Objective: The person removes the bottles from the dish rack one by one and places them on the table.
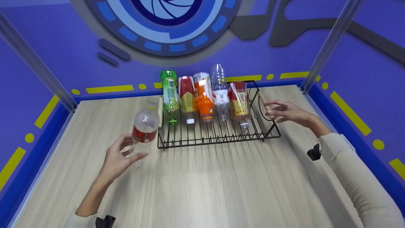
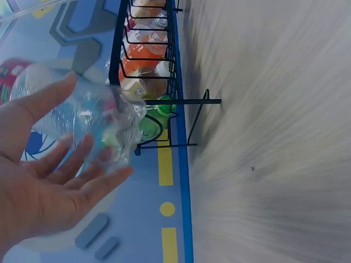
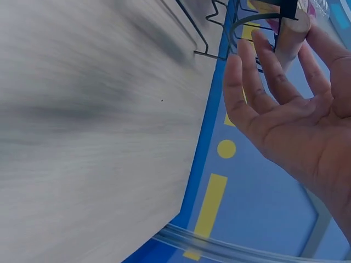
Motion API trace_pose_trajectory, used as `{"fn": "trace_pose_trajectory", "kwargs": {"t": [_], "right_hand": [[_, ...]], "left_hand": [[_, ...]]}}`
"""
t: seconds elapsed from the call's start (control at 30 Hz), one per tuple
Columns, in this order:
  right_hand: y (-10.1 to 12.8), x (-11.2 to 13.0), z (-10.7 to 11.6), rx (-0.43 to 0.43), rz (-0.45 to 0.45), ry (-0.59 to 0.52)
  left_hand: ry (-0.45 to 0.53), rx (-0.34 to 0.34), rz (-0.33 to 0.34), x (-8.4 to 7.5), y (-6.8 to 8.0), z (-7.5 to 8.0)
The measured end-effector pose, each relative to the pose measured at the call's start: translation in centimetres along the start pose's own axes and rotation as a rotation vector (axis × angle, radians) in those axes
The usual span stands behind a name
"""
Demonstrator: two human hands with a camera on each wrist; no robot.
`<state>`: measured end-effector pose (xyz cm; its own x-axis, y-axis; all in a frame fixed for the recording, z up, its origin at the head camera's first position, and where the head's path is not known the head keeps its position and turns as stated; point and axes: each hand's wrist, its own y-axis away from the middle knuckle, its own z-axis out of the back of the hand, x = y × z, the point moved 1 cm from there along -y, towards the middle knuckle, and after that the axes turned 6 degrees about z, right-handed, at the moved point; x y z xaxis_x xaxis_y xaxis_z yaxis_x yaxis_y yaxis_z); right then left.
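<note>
My left hand [image 1: 118, 158] grips a clear plastic bottle [image 1: 146, 122] with a red label, its thumb and fingers on either side of the lower part. The bottle is raised at the left end of a black wire rack [image 1: 208, 141], with its neck pointing away. In the left wrist view the clear bottle [image 2: 82, 109] lies across the fingers. With fingertips and thumb, my right hand [image 1: 289, 112] lightly holds the wooden handle [image 1: 265, 103] at the rack's right end. In the right wrist view that wooden handle [image 3: 292, 38] sits between thumb and index finger.
Several bottles lie side by side in the rack, caps toward me: a green bottle [image 1: 171, 95], a red-and-gold one [image 1: 187, 99], an orange one [image 1: 204, 96], a clear one [image 1: 220, 95] and a red-and-yellow one [image 1: 239, 99]. Purple panels [image 1: 79, 63] enclose the wooden table [image 1: 202, 190].
</note>
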<state>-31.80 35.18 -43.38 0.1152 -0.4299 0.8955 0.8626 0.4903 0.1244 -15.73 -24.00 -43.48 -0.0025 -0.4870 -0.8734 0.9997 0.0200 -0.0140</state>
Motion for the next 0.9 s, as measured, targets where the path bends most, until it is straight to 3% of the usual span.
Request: {"fn": "trace_pose_trajectory", "kwargs": {"t": [0.23,0.47,0.73,0.9], "right_hand": [[0.1,-0.5,-0.3,0.022,-0.026,-0.018],[0.1,-0.5,-0.1,0.013,-0.036,-0.021],[0.4,-0.8,-0.4,0.009,-0.034,-0.041],[0.3,-1.0,-0.5,0.014,-0.028,-0.069]], "left_hand": [[0.04,-0.046,0.051,1.5,-1.6,0.4],[0.148,-0.074,0.087,2.6,-4.4,0.5],[0.232,-0.114,0.107,3.2,-7.4,-0.4],[0.349,-0.129,0.159,4.1,-9.2,-1.2]]}}
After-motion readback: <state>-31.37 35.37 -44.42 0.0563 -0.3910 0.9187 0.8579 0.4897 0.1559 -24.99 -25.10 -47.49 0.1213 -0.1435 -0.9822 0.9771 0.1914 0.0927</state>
